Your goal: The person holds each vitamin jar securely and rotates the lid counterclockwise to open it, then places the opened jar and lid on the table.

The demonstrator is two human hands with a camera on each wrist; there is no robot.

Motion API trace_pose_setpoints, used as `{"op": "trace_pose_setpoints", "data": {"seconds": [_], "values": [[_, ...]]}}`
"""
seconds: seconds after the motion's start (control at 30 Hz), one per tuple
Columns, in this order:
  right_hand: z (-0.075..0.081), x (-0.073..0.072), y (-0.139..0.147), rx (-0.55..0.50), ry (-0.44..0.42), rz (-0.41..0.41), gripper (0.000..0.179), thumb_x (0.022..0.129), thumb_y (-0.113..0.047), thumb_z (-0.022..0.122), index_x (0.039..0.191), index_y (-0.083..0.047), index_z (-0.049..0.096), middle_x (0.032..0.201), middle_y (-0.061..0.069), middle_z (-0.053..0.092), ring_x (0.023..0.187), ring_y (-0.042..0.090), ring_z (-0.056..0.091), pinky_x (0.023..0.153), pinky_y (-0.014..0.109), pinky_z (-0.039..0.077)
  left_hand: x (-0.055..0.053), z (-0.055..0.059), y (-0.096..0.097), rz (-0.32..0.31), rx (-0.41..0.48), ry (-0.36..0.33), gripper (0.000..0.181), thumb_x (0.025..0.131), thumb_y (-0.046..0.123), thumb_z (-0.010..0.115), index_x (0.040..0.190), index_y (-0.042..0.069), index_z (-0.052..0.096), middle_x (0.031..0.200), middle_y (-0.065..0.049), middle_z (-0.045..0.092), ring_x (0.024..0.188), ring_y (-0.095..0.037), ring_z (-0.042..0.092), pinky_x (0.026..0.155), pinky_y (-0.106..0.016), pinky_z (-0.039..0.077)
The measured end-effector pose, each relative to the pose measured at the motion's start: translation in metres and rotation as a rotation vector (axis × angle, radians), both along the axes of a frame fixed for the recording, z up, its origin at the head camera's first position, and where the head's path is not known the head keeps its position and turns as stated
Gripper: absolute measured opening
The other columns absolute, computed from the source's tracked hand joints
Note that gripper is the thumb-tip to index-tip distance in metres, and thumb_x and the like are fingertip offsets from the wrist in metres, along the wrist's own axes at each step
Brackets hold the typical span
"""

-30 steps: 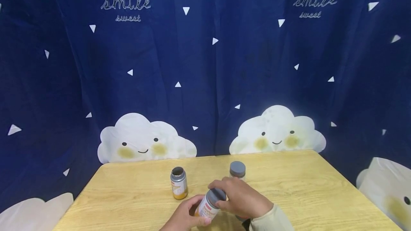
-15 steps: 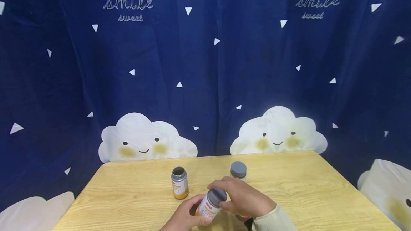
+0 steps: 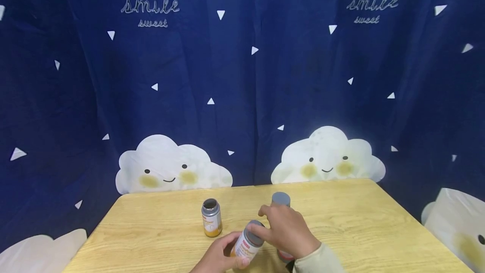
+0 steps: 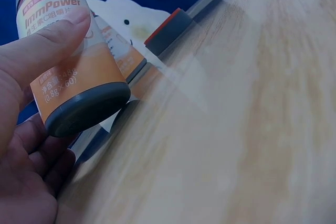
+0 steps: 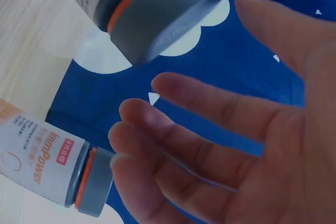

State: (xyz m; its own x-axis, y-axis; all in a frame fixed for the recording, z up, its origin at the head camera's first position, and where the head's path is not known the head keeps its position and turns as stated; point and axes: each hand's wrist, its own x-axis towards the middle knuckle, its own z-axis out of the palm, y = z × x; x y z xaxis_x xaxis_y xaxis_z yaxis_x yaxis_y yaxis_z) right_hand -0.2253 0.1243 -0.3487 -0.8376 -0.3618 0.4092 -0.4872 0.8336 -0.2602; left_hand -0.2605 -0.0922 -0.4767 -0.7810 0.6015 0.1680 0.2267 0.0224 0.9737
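Observation:
My left hand [image 3: 221,254] grips a tilted vitamin C tablet bottle [image 4: 79,72], white and orange, labelled ImmPower, above the table. Its grey cap [image 5: 163,19] is on, with an orange ring under it. My right hand [image 3: 286,228] is beside that cap. In the right wrist view its fingers are spread and apart from the cap, holding nothing. An uncapped bottle [image 3: 211,218] of the same kind stands upright at the left. Behind my right hand is another capped bottle [image 5: 42,156], partly hidden in the head view.
A loose grey cap [image 4: 169,31] with an orange-red rim lies on the wooden table [image 3: 151,231]. Beyond the table's far edge hangs a dark blue curtain [image 3: 242,75] printed with clouds and triangles.
My right hand's fingers were round the cap of the held bottle; now they have come off it and spread. My left hand keeps its hold in the same place.

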Motion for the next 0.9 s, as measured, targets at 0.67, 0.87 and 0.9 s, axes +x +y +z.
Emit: {"op": "trace_pose_setpoints", "data": {"seconds": [0.67, 0.87, 0.9], "values": [[-0.0080, -0.0024, -0.0030, -0.075, -0.134, 0.025, 0.042, 0.086, -0.052, 0.065, 0.067, -0.015, 0.064, 0.056, -0.011, 0.054, 0.047, 0.006, 0.044, 0.042, 0.025, 0.038, -0.0010, -0.0023, 0.0008, -0.015, 0.022, 0.023, 0.051, 0.088, 0.020, 0.073, 0.135, 0.013, 0.054, 0.123, -0.005, 0.063, 0.109, -0.019, 0.060, 0.092, -0.026, 0.046], [-0.0082, -0.0043, -0.0016, -0.081, -0.134, 0.106, 0.037, 0.087, -0.046, 0.066, 0.071, -0.013, 0.065, 0.062, -0.010, 0.059, 0.051, 0.002, 0.048, 0.047, 0.022, 0.041, 0.0010, -0.0020, 0.0003, -0.017, 0.021, 0.022, 0.052, 0.087, 0.020, 0.073, 0.134, 0.012, 0.054, 0.124, -0.005, 0.063, 0.110, -0.019, 0.059, 0.093, -0.026, 0.045], [-0.0079, -0.0047, -0.0012, -0.080, -0.124, 0.121, 0.035, 0.087, -0.045, 0.066, 0.072, -0.013, 0.065, 0.062, -0.009, 0.060, 0.052, 0.002, 0.049, 0.047, 0.022, 0.042, 0.0011, -0.0016, 0.0004, -0.019, 0.025, 0.018, 0.052, 0.087, 0.020, 0.073, 0.134, 0.012, 0.054, 0.124, -0.006, 0.062, 0.110, -0.020, 0.059, 0.093, -0.026, 0.046]]}}
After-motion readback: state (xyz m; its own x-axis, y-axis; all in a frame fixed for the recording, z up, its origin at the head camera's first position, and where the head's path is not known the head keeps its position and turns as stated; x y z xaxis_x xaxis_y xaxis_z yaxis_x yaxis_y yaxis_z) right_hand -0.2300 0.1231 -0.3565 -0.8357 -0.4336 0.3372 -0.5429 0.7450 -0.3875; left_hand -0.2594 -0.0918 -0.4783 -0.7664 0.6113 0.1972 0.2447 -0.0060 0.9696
